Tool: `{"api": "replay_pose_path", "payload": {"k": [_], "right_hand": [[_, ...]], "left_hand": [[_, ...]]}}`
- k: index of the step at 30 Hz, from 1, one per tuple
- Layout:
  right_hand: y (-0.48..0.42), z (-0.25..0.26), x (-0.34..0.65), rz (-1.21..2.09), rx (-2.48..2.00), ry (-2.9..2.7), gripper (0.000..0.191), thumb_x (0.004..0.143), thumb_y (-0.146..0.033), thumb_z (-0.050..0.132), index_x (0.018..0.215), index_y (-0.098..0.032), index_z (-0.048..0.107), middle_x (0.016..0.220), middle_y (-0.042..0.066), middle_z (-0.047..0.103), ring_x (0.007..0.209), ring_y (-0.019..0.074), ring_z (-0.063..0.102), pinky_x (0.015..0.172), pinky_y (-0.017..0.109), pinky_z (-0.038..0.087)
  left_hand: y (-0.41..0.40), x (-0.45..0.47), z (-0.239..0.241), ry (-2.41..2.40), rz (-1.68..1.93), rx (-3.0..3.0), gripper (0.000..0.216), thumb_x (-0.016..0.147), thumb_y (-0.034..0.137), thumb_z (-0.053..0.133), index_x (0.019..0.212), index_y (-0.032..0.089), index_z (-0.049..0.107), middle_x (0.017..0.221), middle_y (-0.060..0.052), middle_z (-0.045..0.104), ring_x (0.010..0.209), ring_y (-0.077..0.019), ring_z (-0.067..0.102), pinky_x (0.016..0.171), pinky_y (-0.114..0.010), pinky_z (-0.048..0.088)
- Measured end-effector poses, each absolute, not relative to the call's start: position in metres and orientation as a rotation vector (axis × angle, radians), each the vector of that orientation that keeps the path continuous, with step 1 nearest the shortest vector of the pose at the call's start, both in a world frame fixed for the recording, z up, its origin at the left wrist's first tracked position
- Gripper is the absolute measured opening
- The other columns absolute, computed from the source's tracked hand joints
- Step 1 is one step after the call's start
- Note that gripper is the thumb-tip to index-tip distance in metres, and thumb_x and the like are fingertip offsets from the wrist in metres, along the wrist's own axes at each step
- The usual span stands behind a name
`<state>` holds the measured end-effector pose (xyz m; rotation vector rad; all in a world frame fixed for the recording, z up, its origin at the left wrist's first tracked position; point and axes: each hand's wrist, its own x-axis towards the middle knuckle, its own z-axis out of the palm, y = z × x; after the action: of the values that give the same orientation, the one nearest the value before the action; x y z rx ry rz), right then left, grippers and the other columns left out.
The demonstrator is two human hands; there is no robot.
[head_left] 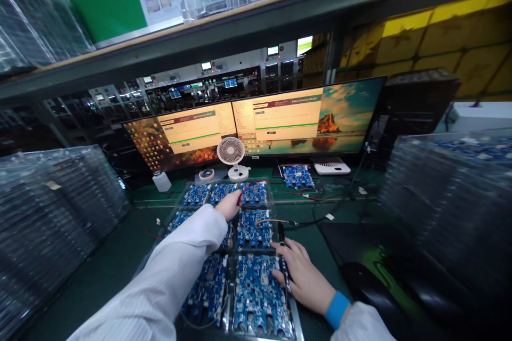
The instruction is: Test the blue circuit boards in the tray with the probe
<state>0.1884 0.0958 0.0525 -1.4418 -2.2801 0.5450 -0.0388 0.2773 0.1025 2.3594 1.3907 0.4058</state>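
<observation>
At the far left of the bench (114, 261) you have a tall stack of clear trays (56, 224). Next to the right stands a white bottle (161, 181), in front of the left monitor (150, 144), whose screen is lit. A roll of tape (207, 174) lies just left of a small white fan (231, 151).

The blue circuit boards (260, 295) sit in rows in a clear tray (296, 321) at the middle of the bench, directly before you. Your left grip (229, 205) is over the far part of this tray, its sleeve crossing the left-hand boards. Its fingers are drawn together where a red wire (256, 184) begins; whether they pinch the wire cannot be told.

An orange wire (272, 220) runs from the middle-row right board to a dark cable (314, 220). Your right grip (302, 272) is at the tray's right edge, fingers bent and holding a black pen (285, 275), forefinger tip at the near edge of that board. You wear a blue band (337, 309) on this wrist.

Beyond, below the lit right monitor (288, 117), lies a separate board (298, 176), beside a white device (332, 166). A black mouse pad (340, 237) follows, then a second tray stack (448, 208) bearing blue boards on top.
</observation>
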Motion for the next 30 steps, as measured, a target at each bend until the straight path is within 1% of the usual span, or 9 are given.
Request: {"api": "replay_pose_path", "payload": {"k": [8,13,17,19,21,23,25,27,30], "right_hand": [[0.096,0.055,0.189,0.558,-1.437,-2.272,0.044,0.089,-0.052,0.040,0.117,-0.022,0.054,0.138,0.011,0.052,0.135,0.0317,0.036,0.110,0.059,0.026],[0.098,0.046,0.189,0.526,-1.439,-2.255,0.044,0.090,-0.054,0.039,0.118,-0.023,0.054,0.138,0.009,0.053,0.136,0.0305,0.035,0.111,0.058,0.027],[0.100,0.040,0.189,0.478,-1.430,-2.233,0.044,0.090,-0.054,0.038,0.116,-0.023,0.056,0.136,0.010,0.054,0.134,0.0310,0.039,0.109,0.058,0.031],[0.100,0.038,0.190,0.452,-1.410,-2.229,0.043,0.090,-0.053,0.039,0.116,-0.023,0.056,0.135,0.011,0.055,0.133,0.0314,0.040,0.107,0.059,0.034],[0.100,0.039,0.192,0.434,-1.376,-2.236,0.040,0.092,-0.050,0.038,0.116,-0.024,0.057,0.134,0.010,0.056,0.134,0.0299,0.040,0.107,0.057,0.035],[0.099,0.042,0.193,0.391,-1.321,-2.243,0.036,0.094,-0.044,0.036,0.117,-0.026,0.058,0.132,0.009,0.058,0.134,0.0262,0.040,0.108,0.054,0.036],[0.096,0.046,0.194,0.279,-1.242,-2.216,0.033,0.095,-0.038,0.037,0.117,-0.028,0.059,0.127,0.007,0.061,0.131,0.0228,0.044,0.107,0.048,0.040],[0.093,0.051,0.194,0.141,-1.166,-2.149,0.030,0.093,-0.035,0.042,0.117,-0.029,0.061,0.121,0.007,0.064,0.123,0.0215,0.051,0.100,0.042,0.047],[0.088,0.058,0.195,0.014,-1.121,-2.088,0.029,0.091,-0.033,0.046,0.114,-0.030,0.064,0.113,0.006,0.067,0.114,0.0213,0.057,0.093,0.038,0.052]], "left_hand": [[0.271,-0.036,0.105,1.436,0.292,2.410,0.031,0.067,-0.002,0.051,0.088,0.021,0.048,0.079,0.000,0.060,0.075,-0.0141,0.058,0.070,-0.023,0.043],[0.269,-0.032,0.105,1.504,0.213,2.432,0.041,0.068,0.000,0.053,0.105,0.019,0.049,0.083,-0.002,0.064,0.081,-0.0184,0.062,0.073,-0.027,0.045],[0.266,-0.029,0.103,1.541,0.166,2.436,0.049,0.070,0.000,0.051,0.116,0.017,0.047,0.090,-0.006,0.067,0.087,-0.0211,0.064,0.079,-0.030,0.046],[0.264,-0.028,0.104,1.564,0.174,2.420,0.057,0.072,0.000,0.049,0.126,0.017,0.042,0.100,-0.009,0.066,0.093,-0.0207,0.064,0.083,-0.030,0.047],[0.260,-0.026,0.107,1.602,0.205,2.391,0.069,0.073,0.001,0.050,0.138,0.014,0.030,0.116,-0.013,0.062,0.104,-0.0209,0.062,0.090,-0.030,0.046],[0.250,-0.025,0.116,1.672,0.246,2.351,0.079,0.074,0.006,0.053,0.144,0.007,0.016,0.131,-0.021,0.051,0.119,-0.0250,0.054,0.099,-0.033,0.042],[0.232,-0.025,0.130,1.724,0.281,2.323,0.083,0.075,0.012,0.056,0.145,0.002,0.012,0.138,-0.026,0.041,0.131,-0.0302,0.043,0.106,-0.037,0.037],[0.202,-0.028,0.147,1.661,0.300,2.346,0.080,0.076,0.018,0.057,0.146,0.009,0.018,0.140,-0.022,0.039,0.133,-0.0309,0.039,0.110,-0.039,0.034],[0.142,-0.038,0.164,1.372,0.297,2.454,0.066,0.076,0.020,0.059,0.138,0.025,0.039,0.135,-0.010,0.048,0.126,-0.0268,0.046,0.110,-0.040,0.036]]}}
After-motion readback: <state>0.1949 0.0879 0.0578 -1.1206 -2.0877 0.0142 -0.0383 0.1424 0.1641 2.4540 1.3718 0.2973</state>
